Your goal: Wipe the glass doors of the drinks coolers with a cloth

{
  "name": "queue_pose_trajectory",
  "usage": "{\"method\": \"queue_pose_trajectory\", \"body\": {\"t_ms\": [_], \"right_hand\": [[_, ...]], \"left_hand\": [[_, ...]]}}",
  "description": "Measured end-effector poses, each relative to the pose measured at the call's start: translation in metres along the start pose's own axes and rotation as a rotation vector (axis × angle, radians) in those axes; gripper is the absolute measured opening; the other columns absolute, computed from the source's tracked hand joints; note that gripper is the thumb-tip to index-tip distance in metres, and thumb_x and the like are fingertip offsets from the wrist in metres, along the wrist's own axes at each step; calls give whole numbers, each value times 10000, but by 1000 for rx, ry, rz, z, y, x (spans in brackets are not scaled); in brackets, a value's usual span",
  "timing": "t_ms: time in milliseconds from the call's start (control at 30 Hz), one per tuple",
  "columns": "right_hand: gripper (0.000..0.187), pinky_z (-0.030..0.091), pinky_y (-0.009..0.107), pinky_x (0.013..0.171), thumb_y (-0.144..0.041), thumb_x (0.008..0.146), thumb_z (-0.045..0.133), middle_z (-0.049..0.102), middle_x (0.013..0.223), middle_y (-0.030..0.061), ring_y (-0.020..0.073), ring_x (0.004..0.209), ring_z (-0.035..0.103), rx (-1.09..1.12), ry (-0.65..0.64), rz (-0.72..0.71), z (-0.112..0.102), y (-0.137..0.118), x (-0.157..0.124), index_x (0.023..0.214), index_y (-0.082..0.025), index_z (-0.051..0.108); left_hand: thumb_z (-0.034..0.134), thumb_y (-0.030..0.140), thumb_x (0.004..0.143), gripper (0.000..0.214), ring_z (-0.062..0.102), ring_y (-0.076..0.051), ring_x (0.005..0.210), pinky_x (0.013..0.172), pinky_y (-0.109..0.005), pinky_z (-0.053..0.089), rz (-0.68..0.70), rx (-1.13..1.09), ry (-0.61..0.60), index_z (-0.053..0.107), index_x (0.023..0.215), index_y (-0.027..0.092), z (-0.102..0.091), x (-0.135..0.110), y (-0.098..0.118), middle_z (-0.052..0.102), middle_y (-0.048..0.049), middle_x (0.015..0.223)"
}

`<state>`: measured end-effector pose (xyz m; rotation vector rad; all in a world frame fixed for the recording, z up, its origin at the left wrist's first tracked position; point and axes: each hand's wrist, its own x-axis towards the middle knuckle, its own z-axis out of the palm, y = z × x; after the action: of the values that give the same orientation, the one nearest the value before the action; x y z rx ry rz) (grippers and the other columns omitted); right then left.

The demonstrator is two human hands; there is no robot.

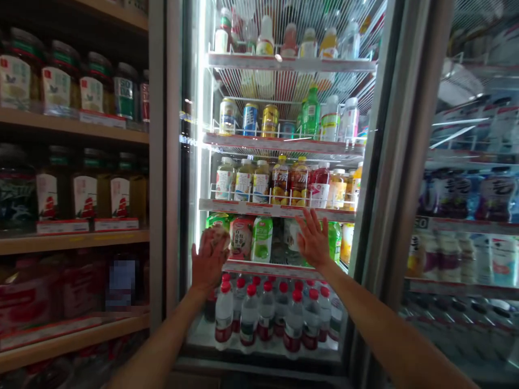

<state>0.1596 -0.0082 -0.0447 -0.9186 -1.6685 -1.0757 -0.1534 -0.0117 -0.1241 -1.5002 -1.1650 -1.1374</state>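
Observation:
My left hand (208, 258) is raised with its fingers stretched out and slightly blurred. It overlaps the left end of the fridge's fourth shelf, beside a dark red bottle (240, 237) and a green package (218, 219). My right hand (313, 237) is spread open with its palm away from me, in front of the same shelf. To its right shows a green bottle (334, 241); a white and green bottle (261, 239) stands between the hands. Neither hand holds anything that I can see. Whether my fingers touch glass or shelf, I cannot tell.
Red-capped clear bottles (266, 310) fill the fridge floor. Higher shelves carry tea bottles (280, 181), cans (250, 120) and more drinks. A metal door frame (409, 162) stands at the right, with another stocked fridge beyond. Wooden shelves (73, 242) with large bottles are at the left.

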Motion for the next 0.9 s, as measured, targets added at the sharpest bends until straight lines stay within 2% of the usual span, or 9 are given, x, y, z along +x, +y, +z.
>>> {"method": "queue_pose_trajectory", "body": {"t_ms": [100, 233, 300, 500, 533, 633, 700, 767, 900], "right_hand": [[506, 87, 491, 1127, -214, 869, 388, 348, 1462, 93, 210, 1404, 171, 4, 7, 1, 0, 0, 0, 1374, -230, 359], [458, 100, 495, 1121, -212, 872, 395, 377, 1441, 116, 216, 1401, 180, -4, 28, 10, 0, -3, 1, 1330, -199, 412], [436, 106, 489, 1120, -213, 876, 391, 397, 1427, 122, 216, 1400, 185, -16, 36, 0, 0, -3, 1, 1309, -188, 434], [431, 100, 486, 1122, -225, 879, 388, 398, 1427, 116, 220, 1397, 194, -24, 37, 4, 0, -3, 1, 1305, -185, 445], [439, 99, 488, 1123, -227, 880, 386, 389, 1434, 112, 220, 1396, 198, -18, 35, 11, 0, -4, 1, 1314, -190, 437], [473, 109, 490, 1121, -244, 880, 393, 351, 1460, 94, 225, 1393, 208, -4, 26, 25, -2, -5, 1, 1353, -217, 394], [499, 119, 485, 1120, -246, 878, 402, 340, 1467, 89, 225, 1392, 213, 6, 19, 9, -4, -2, 0, 1375, -227, 362], [524, 118, 473, 1124, -242, 877, 410, 343, 1466, 86, 216, 1393, 210, 24, 13, -26, -6, 4, -2, 1395, -229, 329], [551, 117, 453, 1132, -242, 880, 416, 350, 1462, 89, 202, 1390, 221, 83, 18, -92, -9, 13, -5, 1416, -222, 287]], "left_hand": [[477, 302, 873, 489, 187, -337, 1380, 1024, -584, 276, -189, 20, 55, 411, 1345, 194, 0, -1, -4, 252, -208, 1472], [526, 297, 851, 427, 190, -285, 1386, 1087, -509, 220, 186, -82, -61, 494, 1277, 305, 1, -2, 18, 344, -107, 1453], [519, 293, 856, 414, 204, -256, 1385, 1106, -486, 189, 252, -99, -53, 498, 1268, 327, 3, 8, 27, 384, -79, 1434], [462, 323, 882, 425, 140, -304, 1394, 1072, -519, 234, -55, -53, 160, 487, 1288, 200, 10, 71, 44, 275, -166, 1474], [479, 340, 875, 427, 134, -300, 1396, 1076, -514, 229, 9, -52, 159, 487, 1287, 224, 11, 79, 51, 290, -151, 1471], [527, 377, 850, 433, 175, -243, 1393, 1114, -472, 176, 435, -78, 85, 472, 1278, 337, 12, 93, 73, 361, -48, 1452], [514, 385, 858, 426, 222, -212, 1382, 1128, -469, 132, 573, -90, 23, 453, 1280, 372, 10, 103, 77, 379, -10, 1443], [468, 395, 881, 415, 239, -220, 1376, 1121, -497, 125, 409, -83, -12, 444, 1293, 356, 6, 117, 69, 377, -30, 1445], [387, 389, 908, 444, 218, -303, 1376, 1071, -555, 215, -214, -44, 27, 457, 1308, 208, -1, 140, 50, 336, -163, 1447]]}}
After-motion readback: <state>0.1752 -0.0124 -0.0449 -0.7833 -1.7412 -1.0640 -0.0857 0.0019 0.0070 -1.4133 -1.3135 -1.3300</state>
